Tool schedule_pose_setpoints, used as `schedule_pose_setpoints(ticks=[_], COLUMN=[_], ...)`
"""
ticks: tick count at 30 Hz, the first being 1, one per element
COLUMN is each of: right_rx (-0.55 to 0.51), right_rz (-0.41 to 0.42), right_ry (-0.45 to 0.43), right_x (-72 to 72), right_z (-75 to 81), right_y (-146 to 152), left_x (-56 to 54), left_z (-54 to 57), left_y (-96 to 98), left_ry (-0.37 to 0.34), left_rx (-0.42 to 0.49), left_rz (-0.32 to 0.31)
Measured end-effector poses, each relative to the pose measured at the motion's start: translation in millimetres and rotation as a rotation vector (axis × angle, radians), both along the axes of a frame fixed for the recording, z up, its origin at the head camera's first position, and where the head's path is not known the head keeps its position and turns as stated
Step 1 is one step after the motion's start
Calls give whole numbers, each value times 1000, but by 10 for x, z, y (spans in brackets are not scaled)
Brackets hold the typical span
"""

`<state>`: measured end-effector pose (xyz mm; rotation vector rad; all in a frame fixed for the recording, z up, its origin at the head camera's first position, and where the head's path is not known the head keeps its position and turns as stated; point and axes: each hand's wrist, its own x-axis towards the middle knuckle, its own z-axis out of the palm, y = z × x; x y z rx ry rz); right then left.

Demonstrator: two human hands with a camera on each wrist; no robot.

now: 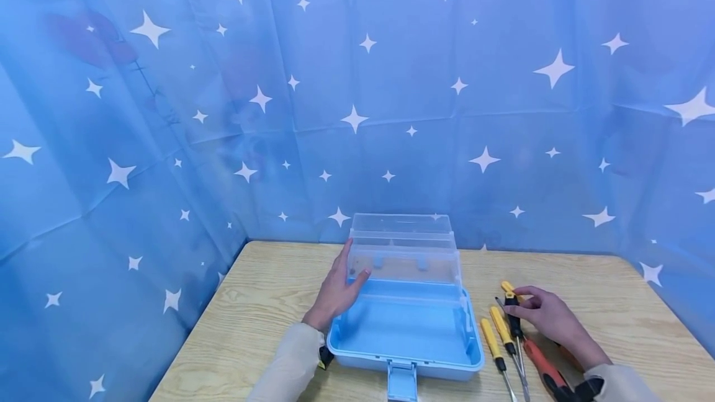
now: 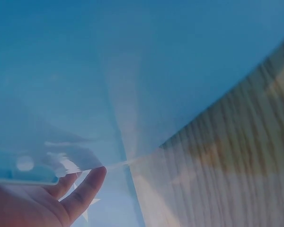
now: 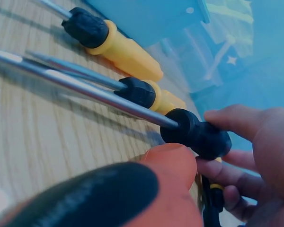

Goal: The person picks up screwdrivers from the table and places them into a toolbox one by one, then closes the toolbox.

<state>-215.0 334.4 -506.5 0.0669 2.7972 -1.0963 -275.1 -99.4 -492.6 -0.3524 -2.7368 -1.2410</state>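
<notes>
Right hand (image 1: 553,320) pinches black screwdriver (image 3: 195,133).
Yellow screwdrivers (image 1: 491,339) just left of grip; left hand (image 1: 337,287) at clear lid (image 1: 404,260), hold unclear through glare.

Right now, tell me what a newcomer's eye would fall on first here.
Probably the blue backdrop with white stars, filling most of the head view behind the table. Next, the open blue toolbox at the table's near edge, with the left hand at its clear lid. Then the yellow-handled screwdrivers right of it, beside the right hand pinching a black-gripped screwdriver.
</notes>
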Motion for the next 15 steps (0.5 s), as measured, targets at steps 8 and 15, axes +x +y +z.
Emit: schedule_pose_setpoints(ticks=[8,15], right_rx=[-37,-61], right_rz=[-31,-15], right_ry=[-17,26], right_x=[4,16], right_z=[-13,36], right_y=[45,38], left_x=[7,11], left_z=[-3,-34], left_y=[25,23], left_ry=[5,7], left_rx=[17,33], left_rz=[5,22])
